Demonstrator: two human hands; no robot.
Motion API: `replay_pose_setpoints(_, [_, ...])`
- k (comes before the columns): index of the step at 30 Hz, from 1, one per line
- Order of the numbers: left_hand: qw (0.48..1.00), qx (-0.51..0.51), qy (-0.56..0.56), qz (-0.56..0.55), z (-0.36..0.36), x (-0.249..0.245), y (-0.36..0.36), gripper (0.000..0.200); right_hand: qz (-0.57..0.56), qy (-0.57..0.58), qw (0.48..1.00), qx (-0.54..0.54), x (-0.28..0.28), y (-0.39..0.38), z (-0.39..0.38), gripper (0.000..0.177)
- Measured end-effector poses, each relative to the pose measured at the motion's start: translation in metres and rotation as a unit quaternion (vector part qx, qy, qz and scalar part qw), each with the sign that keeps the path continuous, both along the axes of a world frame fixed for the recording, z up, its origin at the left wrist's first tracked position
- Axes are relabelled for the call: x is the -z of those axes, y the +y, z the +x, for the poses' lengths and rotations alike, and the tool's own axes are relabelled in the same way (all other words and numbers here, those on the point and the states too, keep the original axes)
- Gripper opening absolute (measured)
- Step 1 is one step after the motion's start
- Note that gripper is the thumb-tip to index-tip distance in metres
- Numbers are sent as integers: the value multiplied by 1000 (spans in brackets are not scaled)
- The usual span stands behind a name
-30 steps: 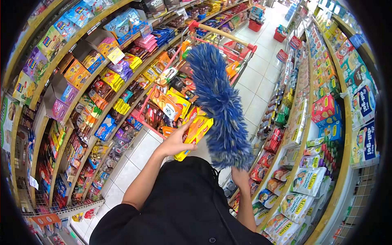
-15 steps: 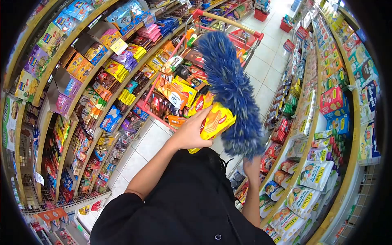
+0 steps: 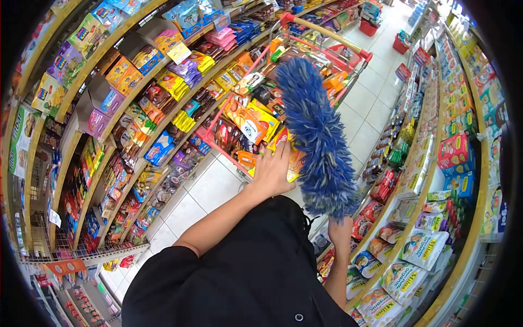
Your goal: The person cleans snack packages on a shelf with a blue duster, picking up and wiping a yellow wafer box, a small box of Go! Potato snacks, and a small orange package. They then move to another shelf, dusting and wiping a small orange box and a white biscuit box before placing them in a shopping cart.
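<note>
Over the near edge of the shopping cart [image 3: 215,143], my left hand [image 3: 272,170] rests on a yellow packet [image 3: 295,163], its fingers stretched out and somewhat apart. The duster's head hides part of that packet. Lower right, my right hand [image 3: 340,231] is wrapped round the lower end of a blue fluffy duster [image 3: 318,136], whose head reaches up across the cart. Packets of snacks fill the cart, among them an orange and white one [image 3: 248,126] just beyond my left hand.
Curved shelves of snack packets [image 3: 124,75] run along the left. On the right stand shelves with Milna bags [image 3: 422,248] and boxes [image 3: 456,155]. Red baskets [image 3: 369,27] sit on the tiled floor [image 3: 376,111] farther down the aisle.
My left hand has lowered the yellow packet onto the others in the cart, and its fingers have straightened. The duster is still held; the whole view has shifted slightly.
</note>
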State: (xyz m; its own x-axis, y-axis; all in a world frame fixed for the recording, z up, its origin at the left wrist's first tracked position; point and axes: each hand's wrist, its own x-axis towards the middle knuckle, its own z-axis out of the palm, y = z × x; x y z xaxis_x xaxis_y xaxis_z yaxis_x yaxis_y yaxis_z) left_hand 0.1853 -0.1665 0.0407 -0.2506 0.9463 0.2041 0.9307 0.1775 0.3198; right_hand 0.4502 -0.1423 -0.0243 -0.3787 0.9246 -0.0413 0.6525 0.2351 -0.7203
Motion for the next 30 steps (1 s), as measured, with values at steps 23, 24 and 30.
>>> replay_pose_setpoints(23, [370, -56, -919, 124, -67, -7, -38, 43, -32, 4, 997, -68, -7, 8, -81, 22])
replay_pose_setpoints(24, [393, -37, -912, 115, -76, 4, -41, 43, -14, 14, 995, -96, -10, 5, -78, 23])
replay_pose_setpoints(30, [466, -159, -867, 75, -73, 8, -40, 38, -35, -42, 998, -41, 8, 7, -75, 22])
